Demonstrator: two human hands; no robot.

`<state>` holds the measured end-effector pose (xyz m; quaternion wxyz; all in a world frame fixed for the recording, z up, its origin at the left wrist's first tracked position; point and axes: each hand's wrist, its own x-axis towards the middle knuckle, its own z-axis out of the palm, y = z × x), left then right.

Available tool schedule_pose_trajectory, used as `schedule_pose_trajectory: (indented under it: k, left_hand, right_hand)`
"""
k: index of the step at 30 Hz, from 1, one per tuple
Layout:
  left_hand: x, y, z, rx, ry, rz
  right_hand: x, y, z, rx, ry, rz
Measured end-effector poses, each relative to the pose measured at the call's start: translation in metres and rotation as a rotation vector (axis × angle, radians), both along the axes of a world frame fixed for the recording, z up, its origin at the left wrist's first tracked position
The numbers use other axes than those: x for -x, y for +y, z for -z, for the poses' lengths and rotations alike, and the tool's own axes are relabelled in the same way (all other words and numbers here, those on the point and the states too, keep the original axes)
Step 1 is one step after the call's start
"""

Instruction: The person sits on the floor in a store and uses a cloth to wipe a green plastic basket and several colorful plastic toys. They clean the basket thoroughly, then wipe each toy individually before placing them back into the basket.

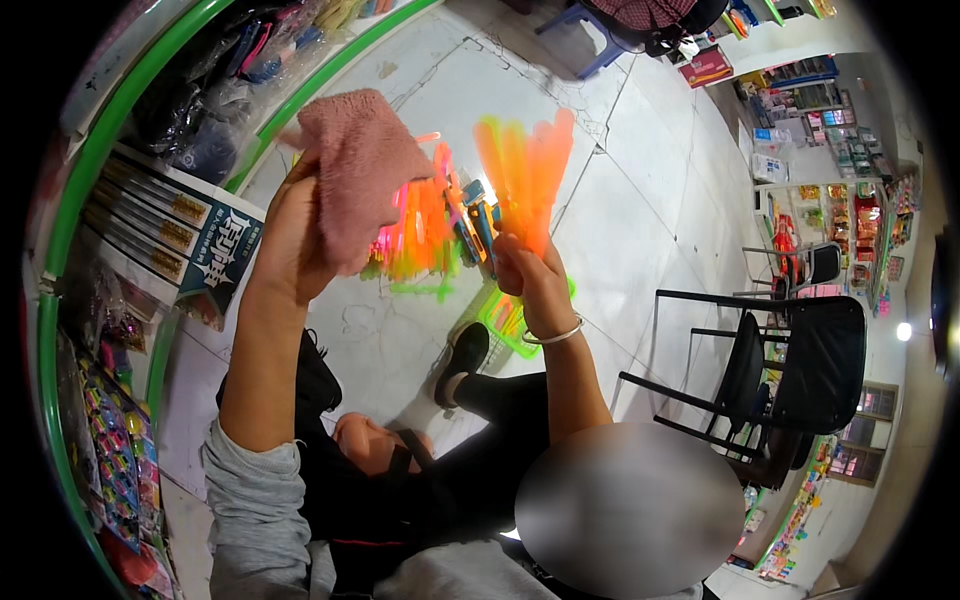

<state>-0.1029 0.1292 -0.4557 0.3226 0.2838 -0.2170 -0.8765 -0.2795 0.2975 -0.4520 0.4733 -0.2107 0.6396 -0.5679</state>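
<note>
My left hand [296, 225] grips a pink plush cloth [360, 165], which hangs over the fingers. In my right hand [534, 274] is a fanned bunch of orange and yellow plastic sticks [525, 172], blurred at their upper ends. Between and beyond the hands, a pile of orange, pink and green sticks [420, 232] lies on the tiled floor. Several blue and orange packaged items [474, 225] lie beside that pile, close to my right hand. A bright green plastic basket [499, 322] holding more sticks is partly hidden behind my right wrist.
Green-edged shelves [54, 180] with packaged goods curve along the left. Black chairs [817, 364] stand at the right, with stocked shelves behind them. A blue plastic stool [592, 37] is at the top. My black shoe [465, 356] rests near the basket. A blurred round patch covers the lower right.
</note>
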Motion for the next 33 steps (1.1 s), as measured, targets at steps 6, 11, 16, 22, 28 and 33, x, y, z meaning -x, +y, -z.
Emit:
schedule_pose_trajectory:
  k: [6,11,16,22,28,33]
  left_hand:
    - [-0.009,0.012,0.006,0.457,-0.026,0.129]
    - [-0.007,0.012,0.003,0.547,-0.077,0.197]
    - [0.001,0.016,-0.012,0.469,-0.046,0.279]
    - [0.009,0.02,-0.013,0.649,-0.063,0.292]
    - [0.017,0.019,0.002,0.717,-0.136,0.225]
    - [0.011,0.013,0.004,0.746,-0.118,0.125]
  right_hand:
    - [-0.003,0.001,0.002,-0.019,0.125,-0.14]
    - [-0.003,0.006,0.004,-0.075,0.207,-0.277]
    - [-0.007,0.005,0.005,-0.077,0.265,-0.338]
    - [-0.005,0.006,0.002,-0.115,0.165,-0.381]
    - [-0.016,0.005,0.0,-0.132,0.133,-0.459]
    - [-0.014,0.002,-0.007,-0.137,0.039,-0.505]
